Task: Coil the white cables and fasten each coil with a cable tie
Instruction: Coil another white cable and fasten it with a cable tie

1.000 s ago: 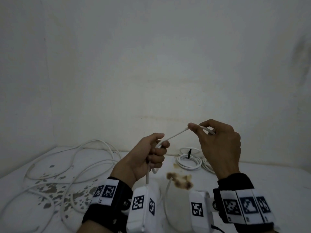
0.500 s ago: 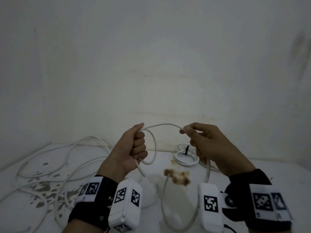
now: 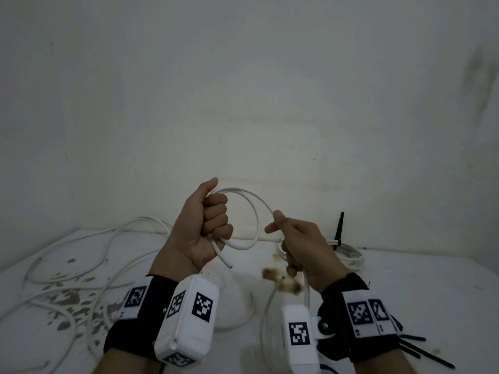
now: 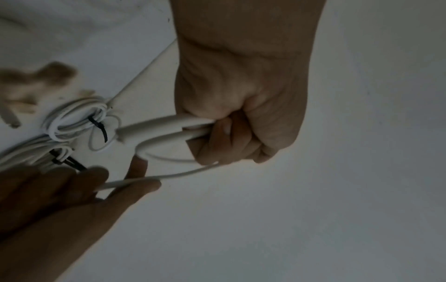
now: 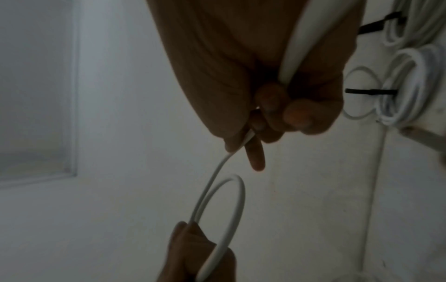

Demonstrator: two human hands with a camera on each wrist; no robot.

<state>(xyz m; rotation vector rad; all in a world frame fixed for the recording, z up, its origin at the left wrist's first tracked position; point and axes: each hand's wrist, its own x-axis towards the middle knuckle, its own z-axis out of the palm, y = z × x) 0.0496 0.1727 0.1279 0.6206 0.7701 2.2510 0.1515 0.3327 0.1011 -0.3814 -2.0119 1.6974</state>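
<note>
White cable (image 3: 255, 211) looped between my two hands above the desk (image 3: 432, 287).

My left hand (image 3: 208, 225) is a closed fist, its grip wrapped round two passes of the cable, so one loop stands out to the right of my knuckles and the cut end (image 3: 229, 265) pokes down below the fist. My right hand (image 3: 302, 247) pinches the same cable between thumb and forefinger just right of the loop, the other fingers curled loosely, and the cable runs on through the palm and down past my wrist. Behind my right hand two finished coils (image 4: 74, 122) lie on the desk against the wall, each bound with a black cable tie (image 3: 339, 230). Loose white cables (image 3: 89, 255) sprawl over the stained left side of the desk, and spare black ties (image 3: 421, 352) lie by my right wrist.
</note>
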